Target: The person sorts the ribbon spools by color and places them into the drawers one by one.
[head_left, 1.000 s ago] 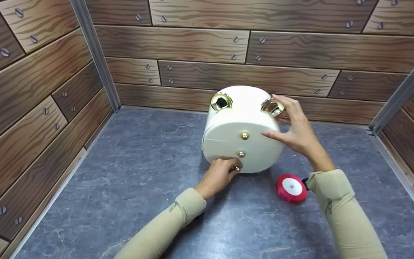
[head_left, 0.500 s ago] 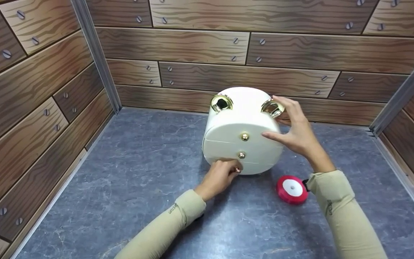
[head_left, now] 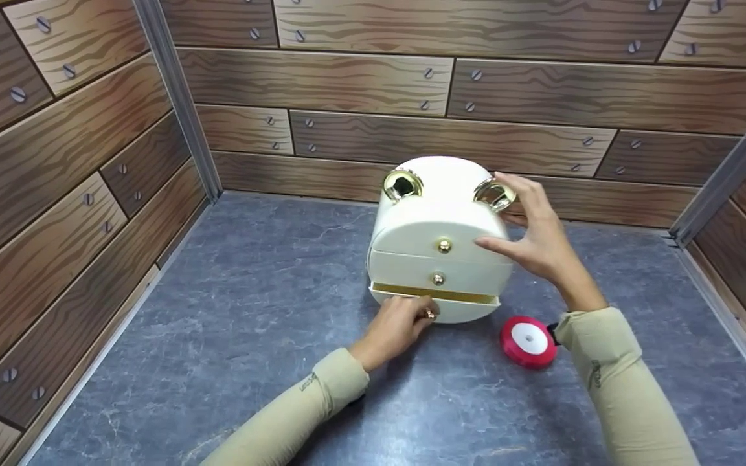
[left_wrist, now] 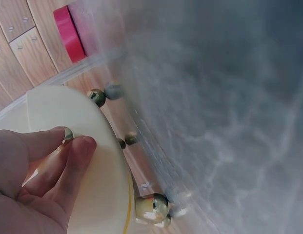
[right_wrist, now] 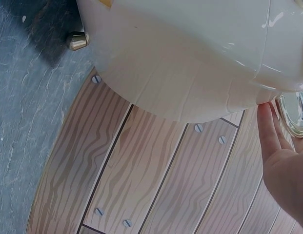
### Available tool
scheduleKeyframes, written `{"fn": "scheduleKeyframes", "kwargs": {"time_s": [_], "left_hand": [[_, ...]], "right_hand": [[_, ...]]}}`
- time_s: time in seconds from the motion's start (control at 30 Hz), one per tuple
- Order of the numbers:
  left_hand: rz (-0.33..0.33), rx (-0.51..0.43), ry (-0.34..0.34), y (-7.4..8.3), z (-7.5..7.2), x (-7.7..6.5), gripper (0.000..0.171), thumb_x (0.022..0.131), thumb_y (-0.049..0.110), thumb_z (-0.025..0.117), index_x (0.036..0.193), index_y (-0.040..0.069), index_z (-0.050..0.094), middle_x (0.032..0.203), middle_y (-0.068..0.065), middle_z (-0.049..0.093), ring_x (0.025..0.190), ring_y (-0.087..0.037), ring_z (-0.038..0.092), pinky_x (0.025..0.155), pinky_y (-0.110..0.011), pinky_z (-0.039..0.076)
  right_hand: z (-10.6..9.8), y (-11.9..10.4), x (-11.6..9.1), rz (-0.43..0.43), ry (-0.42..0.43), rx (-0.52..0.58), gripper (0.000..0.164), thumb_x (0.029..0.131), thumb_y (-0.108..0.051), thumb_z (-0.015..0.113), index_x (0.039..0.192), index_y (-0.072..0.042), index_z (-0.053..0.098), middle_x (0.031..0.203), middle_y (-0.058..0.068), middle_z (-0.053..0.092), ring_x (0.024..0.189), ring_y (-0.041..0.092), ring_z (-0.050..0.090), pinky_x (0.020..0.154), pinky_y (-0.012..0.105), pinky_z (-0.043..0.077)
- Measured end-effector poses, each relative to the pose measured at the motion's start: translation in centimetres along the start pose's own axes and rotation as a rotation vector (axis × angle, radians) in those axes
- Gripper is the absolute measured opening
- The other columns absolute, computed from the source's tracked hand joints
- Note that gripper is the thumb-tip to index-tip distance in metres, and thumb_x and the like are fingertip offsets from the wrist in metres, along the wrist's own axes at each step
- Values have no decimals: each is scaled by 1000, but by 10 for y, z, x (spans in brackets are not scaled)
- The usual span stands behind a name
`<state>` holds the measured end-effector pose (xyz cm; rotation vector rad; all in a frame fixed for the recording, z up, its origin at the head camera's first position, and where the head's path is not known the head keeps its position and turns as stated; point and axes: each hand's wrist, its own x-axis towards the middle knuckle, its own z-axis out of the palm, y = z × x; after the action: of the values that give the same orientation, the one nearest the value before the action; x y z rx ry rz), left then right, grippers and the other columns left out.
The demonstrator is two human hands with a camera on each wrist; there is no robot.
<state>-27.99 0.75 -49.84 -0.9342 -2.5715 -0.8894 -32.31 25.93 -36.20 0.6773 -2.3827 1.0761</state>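
Note:
A cream drawer box (head_left: 405,238) with a rounded top stands on the floor, its front towards me. Two gold ring-shaped ears (head_left: 387,188) flank its top. My left hand (head_left: 394,330) pinches the gold knob (left_wrist: 68,134) of the bottom drawer (head_left: 470,312), which is out a little, a yellow-gold strip showing behind its front edge. The two drawers above it are closed, each with a gold knob (head_left: 444,246). My right hand (head_left: 535,243) rests at the box's upper right, thumb at the front and fingers by the right ear, straight against the side in the right wrist view.
A red ribbon spool (head_left: 528,343) with a white centre lies right of the box, near my right sleeve. Wood-plank-patterned walls (head_left: 360,77) stand behind and on both sides. The floor (head_left: 250,291) is dark blue-grey with marbling. Gold feet (left_wrist: 153,207) show under the box.
The bottom drawer has come out slightly towards me, the left hand on its knob moving with it. The right hand stays at the box's upper right.

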Motion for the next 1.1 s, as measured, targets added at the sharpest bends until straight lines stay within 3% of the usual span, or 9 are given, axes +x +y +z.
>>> {"fn": "scheduleKeyframes", "kwargs": {"time_s": [0.37, 0.6, 0.93, 1.1], "left_hand": [[9, 4, 0, 7, -2, -11, 10, 91, 11, 77, 100, 16, 76, 98, 5, 80, 93, -10, 75, 82, -26, 59], [12, -7, -1, 8, -3, -17, 11, 91, 9, 77, 99, 15, 76, 97, 4, 80, 92, -10, 75, 82, -24, 59], [13, 13, -32, 17, -6, -26, 10, 92, 11, 77, 101, 15, 76, 98, 4, 79, 92, -9, 74, 83, -24, 59], [8, 8, -43, 23, -6, -30, 10, 91, 10, 76, 100, 14, 75, 98, 4, 79, 94, -11, 74, 84, -25, 59]], "right_hand": [[1, 1, 1, 19, -7, 11, 105, 71, -19, 97, 159, -23, 40, 158, 8, 37, 143, 33, 43, 102, 49, 56], [2, 2, 1, 25, -11, 26, 103, 73, -14, 96, 159, -19, 39, 159, 10, 36, 143, 34, 43, 102, 44, 55], [-4, -36, -3, -5, -14, 49, 96, 76, -1, 90, 156, -3, 38, 154, 25, 35, 140, 49, 41, 102, 52, 53], [-2, -29, -2, 6, -11, 40, 97, 75, -2, 92, 157, -4, 39, 155, 22, 36, 142, 44, 42, 102, 50, 53]]}}
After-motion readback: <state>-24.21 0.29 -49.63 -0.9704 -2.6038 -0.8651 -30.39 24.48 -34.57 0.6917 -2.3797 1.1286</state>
